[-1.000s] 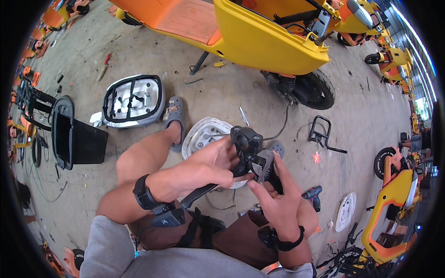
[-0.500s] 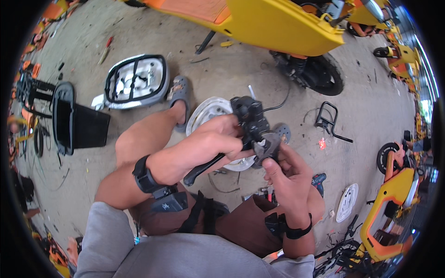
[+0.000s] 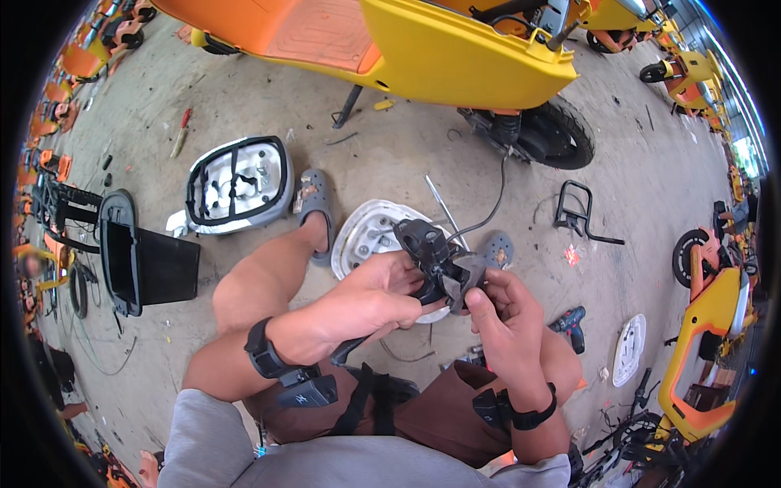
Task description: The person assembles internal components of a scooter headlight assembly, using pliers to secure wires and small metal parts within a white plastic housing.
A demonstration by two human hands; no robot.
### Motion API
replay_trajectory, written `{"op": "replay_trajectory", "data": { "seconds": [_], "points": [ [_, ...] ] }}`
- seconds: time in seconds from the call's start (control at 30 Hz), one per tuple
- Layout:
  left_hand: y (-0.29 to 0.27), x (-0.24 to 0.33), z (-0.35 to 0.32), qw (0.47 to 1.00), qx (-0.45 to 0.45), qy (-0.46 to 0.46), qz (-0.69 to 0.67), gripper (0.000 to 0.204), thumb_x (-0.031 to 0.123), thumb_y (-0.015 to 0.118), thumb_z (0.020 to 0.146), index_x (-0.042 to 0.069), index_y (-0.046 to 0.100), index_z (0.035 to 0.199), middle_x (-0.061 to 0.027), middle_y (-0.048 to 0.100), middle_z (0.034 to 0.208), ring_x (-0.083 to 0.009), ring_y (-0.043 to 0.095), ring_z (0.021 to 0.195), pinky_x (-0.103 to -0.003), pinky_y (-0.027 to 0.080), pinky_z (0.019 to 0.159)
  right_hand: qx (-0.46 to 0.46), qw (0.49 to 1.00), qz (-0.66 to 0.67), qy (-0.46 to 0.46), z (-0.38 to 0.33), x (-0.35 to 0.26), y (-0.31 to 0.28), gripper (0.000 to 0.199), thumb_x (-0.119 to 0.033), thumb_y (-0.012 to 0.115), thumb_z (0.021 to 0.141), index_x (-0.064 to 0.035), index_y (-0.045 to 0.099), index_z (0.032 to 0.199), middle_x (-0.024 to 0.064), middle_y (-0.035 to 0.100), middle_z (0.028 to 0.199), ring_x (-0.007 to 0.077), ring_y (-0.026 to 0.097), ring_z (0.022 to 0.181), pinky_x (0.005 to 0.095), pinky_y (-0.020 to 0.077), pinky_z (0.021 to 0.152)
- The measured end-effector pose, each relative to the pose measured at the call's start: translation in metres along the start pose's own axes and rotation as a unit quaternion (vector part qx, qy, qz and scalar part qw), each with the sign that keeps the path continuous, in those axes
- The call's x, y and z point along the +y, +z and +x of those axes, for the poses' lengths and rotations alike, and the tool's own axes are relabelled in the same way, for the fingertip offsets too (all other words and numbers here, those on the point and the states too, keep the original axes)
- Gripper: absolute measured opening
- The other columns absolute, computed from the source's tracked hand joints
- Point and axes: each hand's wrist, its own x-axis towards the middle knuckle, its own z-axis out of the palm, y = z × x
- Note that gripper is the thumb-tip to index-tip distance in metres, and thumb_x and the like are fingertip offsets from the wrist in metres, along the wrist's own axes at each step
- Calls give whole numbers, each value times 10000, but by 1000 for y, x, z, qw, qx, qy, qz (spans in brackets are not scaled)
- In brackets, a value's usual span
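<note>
Over my lap, my left hand (image 3: 370, 301) is closed around a black brake lever assembly (image 3: 433, 259), its lever sticking out below toward my wrist. A thin black cable runs from the assembly up toward the yellow scooter. At the assembly's right end, my right hand (image 3: 508, 321) pinches a dark grey angular piece (image 3: 465, 275) between thumb and fingers. Whether that piece is joined to the assembly, I cannot tell. Behind my hands, a white oval panel (image 3: 358, 232) lies on the floor, partly covered. A silver rod (image 3: 442, 202) rises beside the assembly.
A yellow and orange scooter (image 3: 472, 61) stands ahead. To the left are a white shell with black rim (image 3: 240, 183) and a black bin (image 3: 167, 264). Rightward lie a black metal bracket (image 3: 574, 210), a cordless drill (image 3: 569, 325) and a white oval plate (image 3: 630, 350).
The view has shifted, so the surroundings sit lower in it. The brake lever assembly has turned slightly in my hands, and both hands keep their hold.
</note>
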Motion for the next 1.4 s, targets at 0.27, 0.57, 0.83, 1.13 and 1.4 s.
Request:
{"op": "replay_trajectory", "data": {
  "seconds": [0.27, 0.57, 0.83, 1.13, 1.4],
  "points": [
    [-13, -4, 0, 997, 20, -58, 52, 672, -177, 444, 743, -9, 453, 1393, -90, 504, 1407, -220, 487, 1325, -383, 408, 1125, -19, 999, -41, -3, -1, 1, 5, 345, -126, 663, 966, 65, 578, 1240, 84, 692, 868, 85, 614, 772, 236, 474, 664],
    [2, -11, 6, 999, 33, -14, 22, 862, -191, 390, 636, 4, 359, 1475, -149, 502, 1408, -273, 480, 1350, -434, 410, 1138, -36, 999, -8, -32, 3, 12, -3, 337, -183, 664, 964, -8, 567, 1235, 83, 674, 786, 84, 568, 700, 258, 462, 634],
    [-8, -11, 7, 997, 52, -57, 27, 621, -101, 456, 749, -93, 413, 1368, -163, 593, 1280, -269, 575, 1253, -354, 543, 977, -28, 999, 11, -14, 6, 5, 1, 323, -104, 593, 998, 16, 533, 1293, 13, 623, 813, 42, 515, 668, 211, 403, 563],
    [-16, -14, 3, 996, 12, -11, 83, 553, -150, 571, 815, -69, 477, 1354, -157, 561, 1338, -232, 584, 1206, -359, 533, 1009, -8, 1000, -4, 29, 2, 4, 3, 384, -88, 655, 957, -22, 570, 1325, 23, 630, 781, 77, 593, 714, 215, 473, 700],
    [-11, -17, 6, 997, 26, -19, 67, 570, -103, 539, 883, -39, 381, 1427, -166, 525, 1341, -267, 614, 1153, -369, 595, 896, -4, 1000, -22, 12, 1, -4, 8, 436, -74, 657, 952, -31, 562, 1376, 35, 650, 875, 70, 569, 719, 222, 476, 697]
  ]
}}
